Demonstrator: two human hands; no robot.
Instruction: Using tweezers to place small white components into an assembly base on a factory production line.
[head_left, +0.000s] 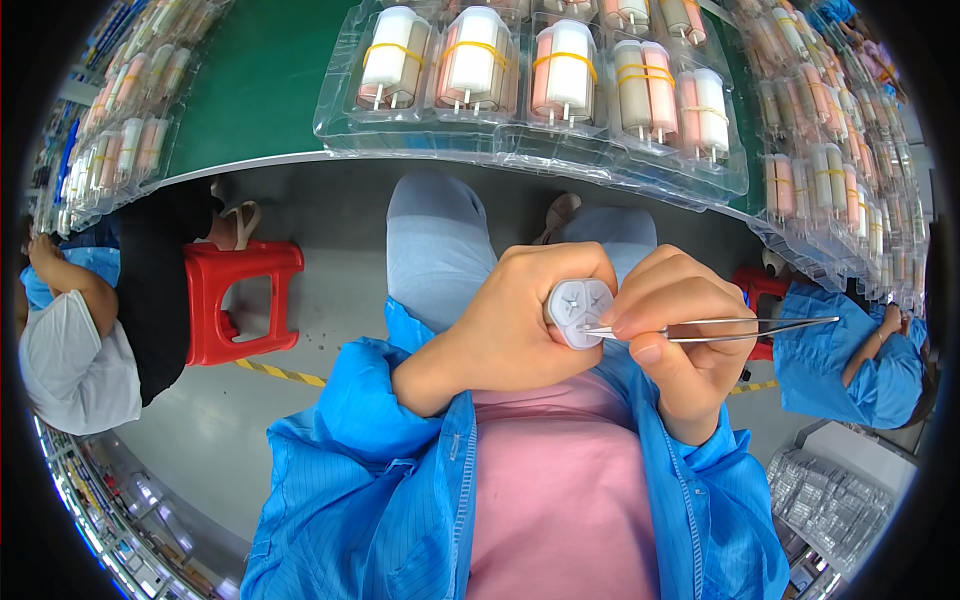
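Observation:
My left hand [520, 320] is closed around a bundle of tubes, whose pale grey three-lobed end [578, 308] points up out of the fist. Cross-shaped marks or slits show on the lobes; the rest of the bundle is hidden by my fingers. My right hand [685, 325] pinches a pair of metal tweezers [770, 328]. Their tips touch or nearly touch the lobe closest to my right hand; a small white bit appears at the tips, too small to name. Both hands are held over my lap, in front of the table edge.
A clear plastic tray [450, 140] on the green table [255, 90] holds several bundles of white, grey and pink tubes with yellow rubber bands. More filled trays [125, 150] are stacked at both sides. A red stool [245, 300] and co-workers sit left and right.

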